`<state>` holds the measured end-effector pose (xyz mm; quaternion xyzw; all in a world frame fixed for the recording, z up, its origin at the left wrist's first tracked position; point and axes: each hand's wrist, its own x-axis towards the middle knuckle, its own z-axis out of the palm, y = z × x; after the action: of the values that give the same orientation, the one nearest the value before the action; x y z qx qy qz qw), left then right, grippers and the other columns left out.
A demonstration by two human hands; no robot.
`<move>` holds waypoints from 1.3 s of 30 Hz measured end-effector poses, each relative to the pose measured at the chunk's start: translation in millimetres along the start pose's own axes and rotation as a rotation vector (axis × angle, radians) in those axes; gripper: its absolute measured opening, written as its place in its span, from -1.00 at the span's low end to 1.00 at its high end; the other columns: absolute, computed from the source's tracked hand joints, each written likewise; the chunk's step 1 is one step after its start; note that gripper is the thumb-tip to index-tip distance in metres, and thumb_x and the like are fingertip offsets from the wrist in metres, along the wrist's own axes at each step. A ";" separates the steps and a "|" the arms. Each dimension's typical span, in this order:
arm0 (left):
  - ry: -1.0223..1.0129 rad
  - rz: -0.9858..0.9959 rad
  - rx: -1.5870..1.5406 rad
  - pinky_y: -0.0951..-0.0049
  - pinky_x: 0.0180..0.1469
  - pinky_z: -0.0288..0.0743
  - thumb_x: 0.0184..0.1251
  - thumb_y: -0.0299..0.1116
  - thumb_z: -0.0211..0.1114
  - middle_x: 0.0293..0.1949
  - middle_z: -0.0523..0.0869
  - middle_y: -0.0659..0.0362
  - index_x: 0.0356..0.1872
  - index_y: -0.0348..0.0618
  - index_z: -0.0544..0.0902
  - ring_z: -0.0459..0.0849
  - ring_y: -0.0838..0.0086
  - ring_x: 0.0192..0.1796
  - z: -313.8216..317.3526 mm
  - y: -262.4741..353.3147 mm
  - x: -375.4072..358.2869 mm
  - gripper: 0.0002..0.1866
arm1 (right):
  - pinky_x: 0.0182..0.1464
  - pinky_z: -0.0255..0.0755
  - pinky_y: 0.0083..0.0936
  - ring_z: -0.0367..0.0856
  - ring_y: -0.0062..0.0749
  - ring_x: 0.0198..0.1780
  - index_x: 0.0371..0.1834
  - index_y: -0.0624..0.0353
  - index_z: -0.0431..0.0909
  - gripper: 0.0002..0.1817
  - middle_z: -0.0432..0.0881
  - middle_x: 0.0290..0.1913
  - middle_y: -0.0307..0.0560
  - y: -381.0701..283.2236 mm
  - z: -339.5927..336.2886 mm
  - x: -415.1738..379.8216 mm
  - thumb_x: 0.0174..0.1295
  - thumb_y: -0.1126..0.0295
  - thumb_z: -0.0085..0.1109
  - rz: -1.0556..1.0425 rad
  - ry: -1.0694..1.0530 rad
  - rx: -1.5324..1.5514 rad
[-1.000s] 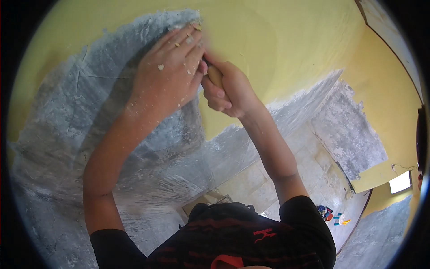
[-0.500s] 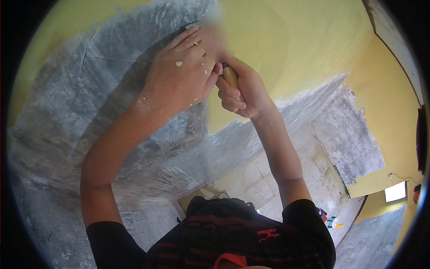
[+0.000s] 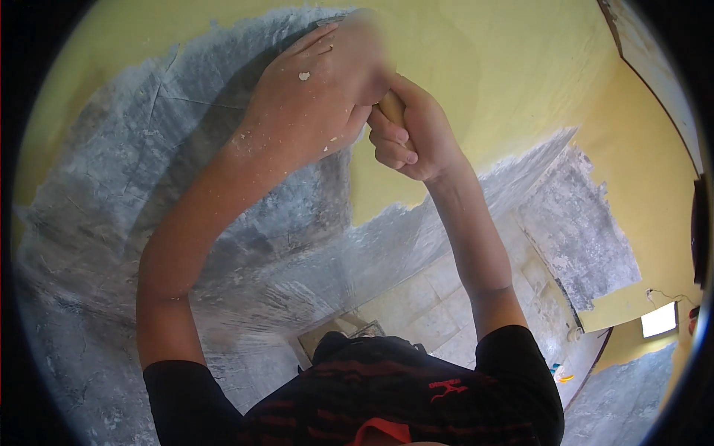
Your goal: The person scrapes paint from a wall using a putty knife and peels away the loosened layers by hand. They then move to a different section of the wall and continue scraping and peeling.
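Observation:
My right hand (image 3: 413,134) is closed around the wooden handle (image 3: 390,108) of a scraper held against the wall. My left hand (image 3: 316,93), flecked with paint chips, presses flat over the tool's blade, which is hidden under the fingers. Both hands work at the edge where yellow paint (image 3: 476,67) meets the bare grey wall (image 3: 126,186). My arms reach up from a black shirt with red print (image 3: 394,401).
The grey scraped area spreads left and below the hands. A second scraped patch (image 3: 573,223) shows on the adjoining yellow wall at right. Below lies a tiled floor (image 3: 424,305) with small coloured objects (image 3: 559,372). A bright opening (image 3: 658,320) sits at far right.
Both hands with the scraper have moved up and slightly right along the wall. The grey bare area beneath them shows more.

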<state>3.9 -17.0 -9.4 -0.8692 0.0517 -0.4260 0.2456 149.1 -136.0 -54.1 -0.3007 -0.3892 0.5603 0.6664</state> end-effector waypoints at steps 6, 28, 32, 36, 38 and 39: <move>-0.082 -0.009 -0.098 0.13 0.62 0.34 0.41 -0.34 0.32 0.36 0.68 -0.04 0.37 -0.22 0.63 0.56 0.14 0.50 7.5 9.5 -19.4 -0.49 | -0.81 -0.12 -0.61 0.00 -0.60 -0.87 -0.25 -0.14 0.47 -0.55 0.23 -0.76 -0.36 21.1 -7.0 -13.8 0.71 -0.12 -0.23 0.085 0.009 0.040; -0.004 -0.053 -0.120 0.20 0.62 0.34 0.46 -0.29 0.31 0.31 0.74 0.04 0.30 -0.22 0.69 0.59 0.24 0.48 23.4 13.7 -25.8 -0.56 | -0.81 -0.05 -0.55 0.02 -0.57 -0.88 -0.30 -0.05 0.50 -0.48 0.21 -0.78 -0.32 30.4 -13.8 -14.9 0.72 -0.10 -0.25 -0.012 0.184 -0.141; -0.185 -0.090 -0.240 0.18 0.65 0.28 0.38 -0.33 0.33 0.34 0.70 -0.01 0.35 -0.24 0.65 0.51 0.24 0.54 53.8 55.2 -86.6 -0.48 | -0.84 -0.03 -0.60 0.12 -0.60 -0.84 -0.11 -0.07 0.47 -0.68 0.24 -0.75 -0.34 104.4 -43.7 -41.2 0.73 0.01 -0.13 -0.007 0.328 -0.105; -0.377 -0.090 -0.299 0.13 0.68 0.23 0.23 -0.43 0.39 0.46 0.58 0.01 0.45 -0.26 0.55 0.41 0.18 0.61 78.0 90.6 -138.5 -0.32 | -0.80 -0.03 -0.59 0.15 -0.65 -0.79 -0.22 -0.01 0.43 -0.67 0.21 -0.74 -0.39 194.4 -81.7 -51.3 0.73 0.09 -0.07 -0.139 0.463 -0.144; -0.422 -0.099 -0.318 0.13 0.69 0.20 0.24 -0.42 0.38 0.46 0.57 0.01 0.46 -0.28 0.54 0.39 0.18 0.62 80.7 99.3 -153.0 -0.32 | -0.79 -0.03 -0.58 0.14 -0.65 -0.80 -0.24 0.02 0.44 -0.64 0.23 -0.74 -0.38 205.3 -84.0 -55.0 0.73 0.07 -0.09 -0.135 0.470 -0.168; -0.462 -0.112 -0.340 0.13 0.70 0.17 0.25 -0.42 0.37 0.47 0.56 0.00 0.46 -0.29 0.53 0.38 0.18 0.63 80.6 100.5 -155.5 -0.32 | -0.78 -0.03 -0.58 0.12 -0.65 -0.79 -0.26 0.07 0.45 -0.60 0.22 -0.74 -0.38 206.4 -83.1 -56.0 0.74 0.06 -0.11 -0.102 0.455 -0.167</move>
<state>-20.6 -27.5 -209.7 -0.9734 0.0171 -0.2150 0.0779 110.5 -148.5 -279.8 -0.4533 -0.2888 0.4096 0.7371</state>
